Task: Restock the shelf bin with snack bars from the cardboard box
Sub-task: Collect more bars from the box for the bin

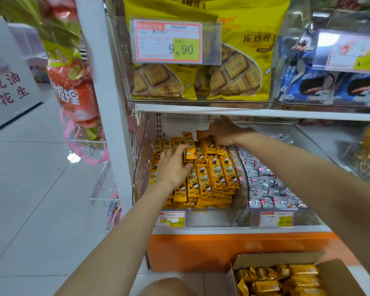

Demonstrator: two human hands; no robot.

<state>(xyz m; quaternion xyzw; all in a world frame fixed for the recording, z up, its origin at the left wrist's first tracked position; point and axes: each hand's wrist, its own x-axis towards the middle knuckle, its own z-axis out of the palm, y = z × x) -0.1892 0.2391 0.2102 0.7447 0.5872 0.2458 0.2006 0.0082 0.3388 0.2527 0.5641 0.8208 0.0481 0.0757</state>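
Together your hands worked inside the shelf bin (pixel 137 167). Your left hand (pixel 173 167) pinched one snack bar (pixel 190 149); your right hand (pixel 222 132), farther back, lay spread across the bars.

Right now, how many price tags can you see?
3: one on the upper bin of yellow bags, one upper right, two... no, 4: plus two below.

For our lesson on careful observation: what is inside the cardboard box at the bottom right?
The cardboard box holds yellow snack bars lying loosely in a pile. Only the top layer shows; the box wall and the picture's lower edge hide what lies deeper, so how many remain is unclear.
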